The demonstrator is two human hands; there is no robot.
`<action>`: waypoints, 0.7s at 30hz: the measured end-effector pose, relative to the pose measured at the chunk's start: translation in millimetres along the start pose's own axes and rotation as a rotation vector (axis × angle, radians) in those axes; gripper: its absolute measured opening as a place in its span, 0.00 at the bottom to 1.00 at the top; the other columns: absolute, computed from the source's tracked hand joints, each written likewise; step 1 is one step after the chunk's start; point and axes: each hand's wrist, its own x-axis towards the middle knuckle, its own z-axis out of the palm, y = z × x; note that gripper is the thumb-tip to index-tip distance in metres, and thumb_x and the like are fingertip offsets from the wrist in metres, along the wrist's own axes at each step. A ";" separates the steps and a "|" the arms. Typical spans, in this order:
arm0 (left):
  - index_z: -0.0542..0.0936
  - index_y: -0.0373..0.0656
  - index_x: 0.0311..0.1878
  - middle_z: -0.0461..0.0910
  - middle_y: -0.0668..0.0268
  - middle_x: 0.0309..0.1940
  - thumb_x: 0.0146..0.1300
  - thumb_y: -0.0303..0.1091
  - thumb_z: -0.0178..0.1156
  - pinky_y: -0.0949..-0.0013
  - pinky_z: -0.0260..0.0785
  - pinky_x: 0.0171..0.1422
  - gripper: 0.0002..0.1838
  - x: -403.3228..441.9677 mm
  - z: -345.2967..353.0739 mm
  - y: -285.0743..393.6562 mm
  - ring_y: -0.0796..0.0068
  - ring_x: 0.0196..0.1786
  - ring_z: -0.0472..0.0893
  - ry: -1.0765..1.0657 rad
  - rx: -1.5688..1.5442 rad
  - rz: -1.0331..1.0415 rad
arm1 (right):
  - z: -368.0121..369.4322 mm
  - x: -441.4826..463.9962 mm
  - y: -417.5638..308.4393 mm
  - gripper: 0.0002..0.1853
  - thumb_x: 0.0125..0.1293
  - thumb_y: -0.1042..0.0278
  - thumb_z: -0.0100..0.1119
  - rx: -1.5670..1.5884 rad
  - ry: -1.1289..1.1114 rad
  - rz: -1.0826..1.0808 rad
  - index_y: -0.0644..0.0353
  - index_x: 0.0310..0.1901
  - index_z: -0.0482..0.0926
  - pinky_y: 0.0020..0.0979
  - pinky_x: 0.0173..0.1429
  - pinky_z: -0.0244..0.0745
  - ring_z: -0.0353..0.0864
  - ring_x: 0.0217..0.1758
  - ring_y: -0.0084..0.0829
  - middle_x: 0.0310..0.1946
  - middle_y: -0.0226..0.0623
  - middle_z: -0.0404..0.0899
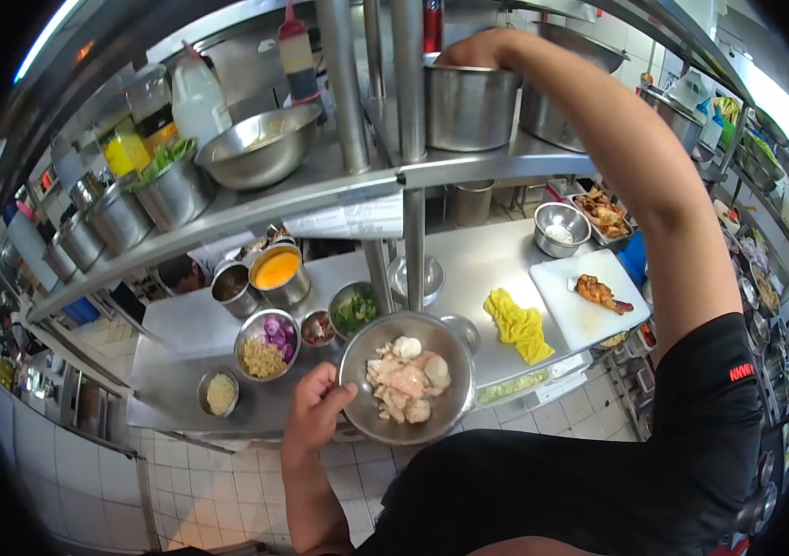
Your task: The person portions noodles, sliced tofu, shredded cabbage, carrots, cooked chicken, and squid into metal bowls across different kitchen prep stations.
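Observation:
My left hand grips the left rim of a steel bowl, thumb inside the edge. In the bowl lie pale raw meat pieces with a white lump and a beige lump at the top and right. My right arm reaches up to the shelf, and my right hand dips into a tall steel pot. The pot wall hides its fingers, so what they touch cannot be seen.
Below the shelf, the counter holds an orange liquid pot, a bowl of onion and garlic, greens, a yellow cloth and a white board with cooked meat. Metal posts stand ahead.

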 end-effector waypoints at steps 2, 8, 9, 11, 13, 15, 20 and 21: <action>0.69 0.43 0.28 0.66 0.80 0.23 0.61 0.24 0.59 0.81 0.51 0.30 0.09 4.1 9.0 6.9 0.92 0.26 0.61 -0.017 -0.030 0.041 | -9.7 17.6 -12.7 0.22 0.57 0.68 0.62 -0.029 -0.110 0.039 0.62 0.55 0.78 0.39 0.57 0.72 0.79 0.51 0.37 0.49 0.43 0.82; 0.70 0.43 0.29 0.68 0.80 0.25 0.61 0.24 0.58 0.81 0.52 0.31 0.08 24.6 21.8 21.5 0.92 0.28 0.62 -0.056 -0.036 0.085 | -8.6 16.7 -6.2 0.22 0.53 0.71 0.64 -0.022 -0.127 0.005 0.63 0.52 0.79 0.39 0.53 0.73 0.81 0.47 0.39 0.46 0.45 0.83; 0.70 0.43 0.29 0.68 0.80 0.25 0.61 0.24 0.58 0.81 0.52 0.31 0.08 30.6 22.1 23.3 0.92 0.28 0.62 -0.050 -0.032 0.081 | -9.9 20.6 -6.2 0.21 0.53 0.70 0.65 -0.107 -0.154 0.002 0.65 0.50 0.80 0.40 0.52 0.73 0.81 0.45 0.39 0.44 0.46 0.84; 0.70 0.43 0.30 0.68 0.80 0.25 0.62 0.24 0.58 0.81 0.53 0.32 0.07 41.0 21.8 25.0 0.92 0.29 0.62 -0.085 0.050 0.137 | -4.5 37.9 11.5 0.20 0.52 0.68 0.65 -0.197 -0.196 0.001 0.67 0.47 0.81 0.41 0.50 0.74 0.82 0.43 0.40 0.42 0.48 0.84; 0.70 0.43 0.30 0.66 0.80 0.25 0.62 0.26 0.59 0.80 0.54 0.32 0.07 46.0 37.2 49.1 0.92 0.30 0.62 -0.105 0.009 0.114 | -9.7 21.6 1.9 0.16 0.60 0.63 0.61 -0.141 -0.070 0.060 0.63 0.47 0.81 0.40 0.48 0.73 0.80 0.41 0.36 0.42 0.42 0.83; 0.71 0.43 0.31 0.66 0.81 0.25 0.62 0.26 0.59 0.80 0.54 0.32 0.07 51.9 44.5 56.9 0.92 0.30 0.62 -0.085 -0.021 0.095 | -17.9 21.9 8.1 0.17 0.58 0.63 0.63 -0.170 -0.243 0.051 0.64 0.47 0.81 0.37 0.47 0.74 0.80 0.41 0.33 0.40 0.41 0.84; 0.70 0.45 0.29 0.68 0.80 0.24 0.63 0.30 0.60 0.82 0.56 0.30 0.09 64.7 46.5 62.0 0.92 0.28 0.65 -0.132 0.031 0.113 | -26.3 22.3 16.2 0.26 0.52 0.66 0.67 -0.230 -0.460 -0.027 0.64 0.54 0.79 0.39 0.52 0.75 0.79 0.50 0.34 0.49 0.43 0.82; 0.70 0.46 0.28 0.70 0.79 0.24 0.63 0.32 0.60 0.83 0.59 0.29 0.10 65.2 47.1 65.3 0.91 0.27 0.68 -0.148 0.049 0.115 | -24.0 20.2 18.6 0.24 0.55 0.65 0.64 -0.200 -0.409 0.032 0.64 0.54 0.78 0.40 0.51 0.75 0.79 0.50 0.34 0.49 0.42 0.82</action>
